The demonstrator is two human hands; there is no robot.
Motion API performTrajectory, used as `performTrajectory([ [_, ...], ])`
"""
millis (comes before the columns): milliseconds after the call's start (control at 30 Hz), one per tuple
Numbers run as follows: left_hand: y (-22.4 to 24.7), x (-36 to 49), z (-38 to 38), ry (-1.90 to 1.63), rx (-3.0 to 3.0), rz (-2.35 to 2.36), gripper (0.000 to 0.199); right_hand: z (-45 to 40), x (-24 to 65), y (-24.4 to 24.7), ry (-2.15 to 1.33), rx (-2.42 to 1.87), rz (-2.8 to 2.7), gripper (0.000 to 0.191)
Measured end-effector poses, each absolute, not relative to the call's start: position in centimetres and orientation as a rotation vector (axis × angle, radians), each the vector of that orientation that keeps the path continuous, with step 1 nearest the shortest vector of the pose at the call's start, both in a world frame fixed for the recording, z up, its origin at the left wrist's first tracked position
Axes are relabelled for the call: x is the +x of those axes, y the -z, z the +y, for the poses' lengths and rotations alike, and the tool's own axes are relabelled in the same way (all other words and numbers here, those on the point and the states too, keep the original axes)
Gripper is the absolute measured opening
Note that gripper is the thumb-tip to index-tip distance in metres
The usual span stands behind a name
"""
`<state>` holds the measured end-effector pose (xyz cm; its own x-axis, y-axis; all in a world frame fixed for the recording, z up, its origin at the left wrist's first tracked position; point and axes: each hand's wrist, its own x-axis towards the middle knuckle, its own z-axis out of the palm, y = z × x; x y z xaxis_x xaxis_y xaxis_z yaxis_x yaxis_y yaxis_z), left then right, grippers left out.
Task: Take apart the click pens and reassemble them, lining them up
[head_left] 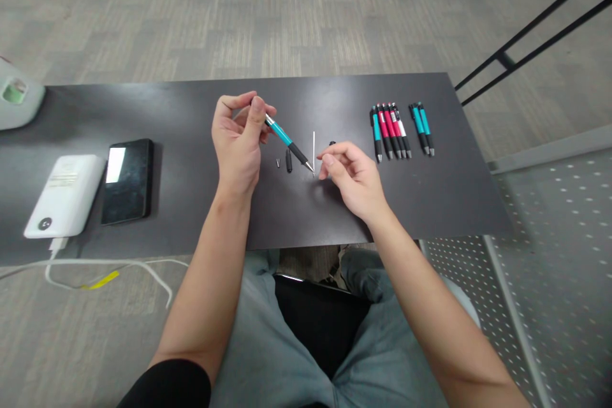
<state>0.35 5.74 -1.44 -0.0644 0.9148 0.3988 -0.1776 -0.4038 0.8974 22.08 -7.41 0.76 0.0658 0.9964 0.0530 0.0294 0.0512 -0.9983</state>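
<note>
A teal pen (282, 134) with a black grip is held at its upper end by my left hand (241, 137), its tip slanting down to the right. Just right of that tip is my right hand (351, 175), thumb and forefinger close together; whether anything is between them is too small to tell. A thin white refill (314, 150) lies on the dark table beside the pen tip. Left of it are a black grip piece (289, 161) and a tiny metal part (278, 163). Another black piece (333, 143) shows partly behind my right hand.
Several teal, red and white pens (388, 131) lie in a row on the right of the table (201, 115), with two teal pens (421, 129) beyond. A black phone-like device (127, 182), a white power bank (65, 196) with a cable and a white object (19, 95) occupy the left.
</note>
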Motion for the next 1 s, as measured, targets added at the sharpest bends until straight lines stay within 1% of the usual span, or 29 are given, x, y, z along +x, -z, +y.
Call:
performTrajectory([
  [133, 1.2, 0.6, 5.3, -1.557, 1.329, 0.877, 0.069, -7.5, 22.0, -0.9, -1.116, -1.183, -1.208, 0.064],
  [267, 1.0, 0.8, 5.1, -1.548, 1.357, 0.826, 0.061, -7.5, 21.9, -0.8, -1.133, -1.198, -1.205, 0.068],
  [400, 0.8, 1.3, 4.8, -1.543, 1.332, 0.769, 0.064, -7.4, 21.8, -0.9, -1.164, -1.189, -1.185, 0.07],
  [567, 0.9, 1.8, 4.5, -1.486, 1.343, 0.844, 0.077, -7.5, 21.8, -1.1, -1.214, -1.218, -1.223, 0.06],
  [633, 0.9, 1.8, 4.4, -1.46, 1.358, 0.862, 0.078, -7.4, 21.7, -1.0, -1.223, -1.221, -1.234, 0.059],
  [733, 0.5, 1.7, 4.2, -1.448, 1.353, 0.814, 0.072, -7.1, 21.7, -1.0, -1.248, -1.192, -1.159, 0.064],
  [833, -0.2, 1.7, 3.6, -1.328, 1.389, 0.654, 0.063, -6.9, 21.8, -1.2, -1.363, -1.139, -1.029, 0.07],
  [900, -0.8, 1.7, 3.0, -1.24, 1.408, 0.578, 0.057, -6.8, 21.9, -1.4, -1.447, -1.109, -0.995, 0.07],
  [1000, -1.3, 1.9, 2.5, -1.219, 1.369, 0.573, 0.057, -7.0, 22.0, -1.9, -1.515, -1.085, -1.05, 0.07],
])
